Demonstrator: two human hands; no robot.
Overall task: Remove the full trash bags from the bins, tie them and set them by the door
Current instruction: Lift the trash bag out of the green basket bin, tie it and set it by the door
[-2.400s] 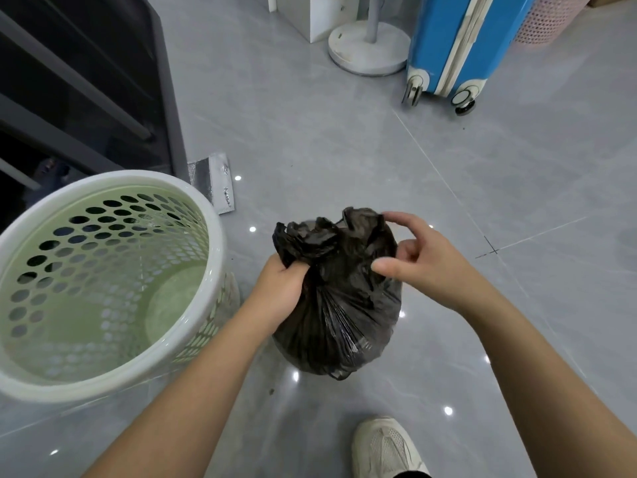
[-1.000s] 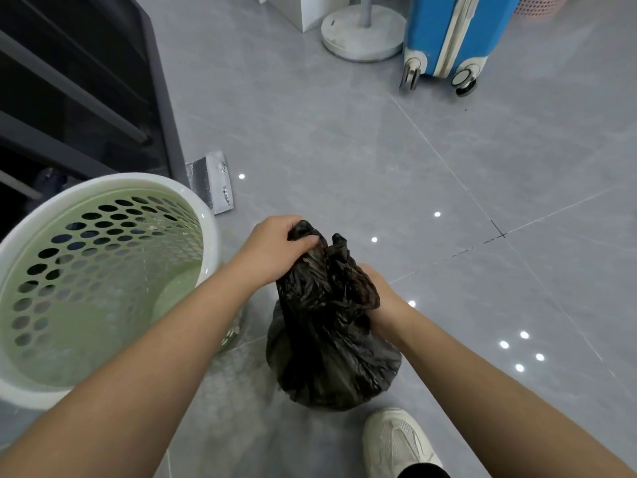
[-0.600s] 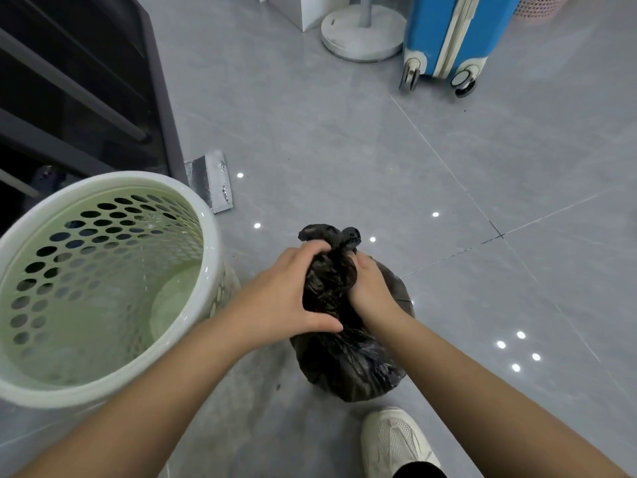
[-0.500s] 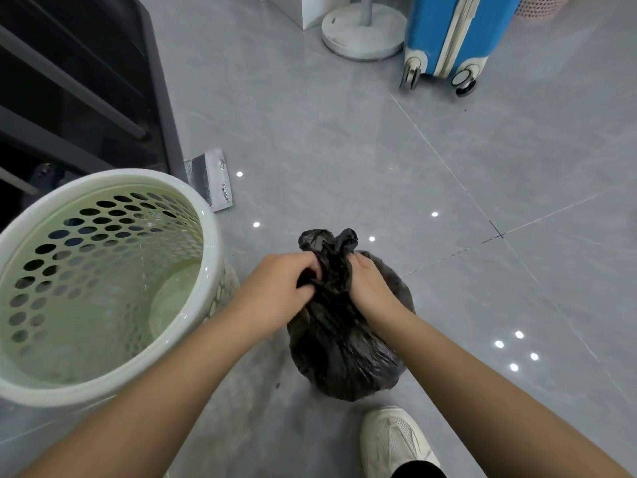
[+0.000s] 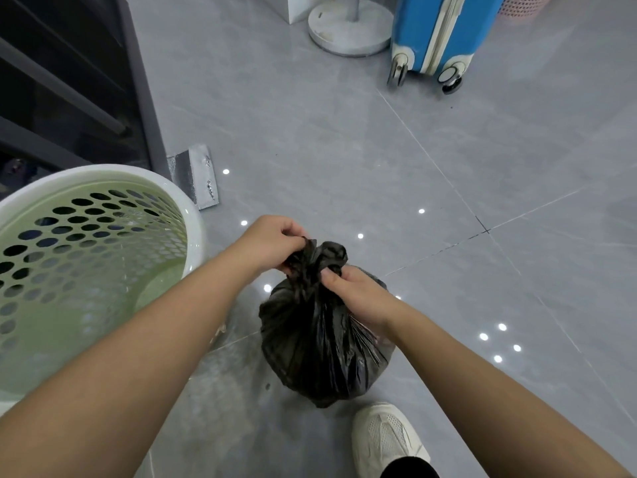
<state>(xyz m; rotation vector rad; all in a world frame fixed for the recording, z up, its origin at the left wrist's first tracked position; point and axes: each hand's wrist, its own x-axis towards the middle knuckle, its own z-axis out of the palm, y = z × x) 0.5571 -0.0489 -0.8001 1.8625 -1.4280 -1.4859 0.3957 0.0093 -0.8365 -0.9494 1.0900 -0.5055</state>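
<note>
A full black trash bag (image 5: 320,343) sits on the grey tiled floor just in front of me, its neck twisted into a knot at the top. My left hand (image 5: 272,241) pinches the left end of the knot. My right hand (image 5: 358,294) grips the bag's neck from the right, just below the knot. To the left stands the white bin (image 5: 193,222) with a perforated pale green inside, with no bag in it.
A dark shelf unit (image 5: 69,81) stands at the back left with a silver packet (image 5: 200,177) at its foot. A blue suitcase (image 5: 437,32) and a round white stand base (image 5: 348,29) are at the far end. My white shoe (image 5: 386,439) is beside the bag.
The bag's open top has been gathered, twisted and pulled into a knot. My hands have shifted from wrapping the neck to pulling its ends apart, the left one moving up and left.
</note>
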